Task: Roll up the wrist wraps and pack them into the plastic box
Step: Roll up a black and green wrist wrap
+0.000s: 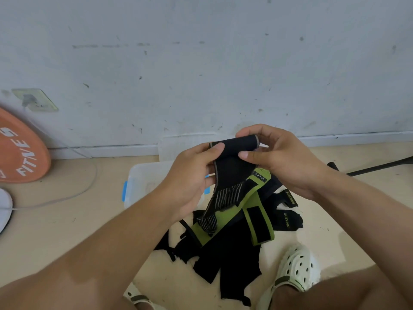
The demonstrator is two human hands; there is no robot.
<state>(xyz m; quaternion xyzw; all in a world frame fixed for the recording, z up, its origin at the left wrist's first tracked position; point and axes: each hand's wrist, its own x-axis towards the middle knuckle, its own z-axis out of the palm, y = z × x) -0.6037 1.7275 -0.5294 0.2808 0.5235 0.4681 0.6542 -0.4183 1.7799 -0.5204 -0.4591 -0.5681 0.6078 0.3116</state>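
Scuffed pale wall (201, 63), beige floor (55, 220), seemingly vinyl.

Wrist wrap (232, 173) showing black with lime-green band, grey-white stripes, white "YIBODA" label. Straps (288, 211) on floor showing black, yellow-green "XUEYING" lettering. Plastic box (143, 180) looking translucent white, blue latches. Weight plate (20, 151) showing orange, white letters. Clog (297, 269) showing off-white, olive trim.

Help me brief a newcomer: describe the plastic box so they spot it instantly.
Find the wall, then the floor at its foot. The box stands there, behind the left hand. Unlike the dark wraps heaped nearer, it is clear, with blue clips.
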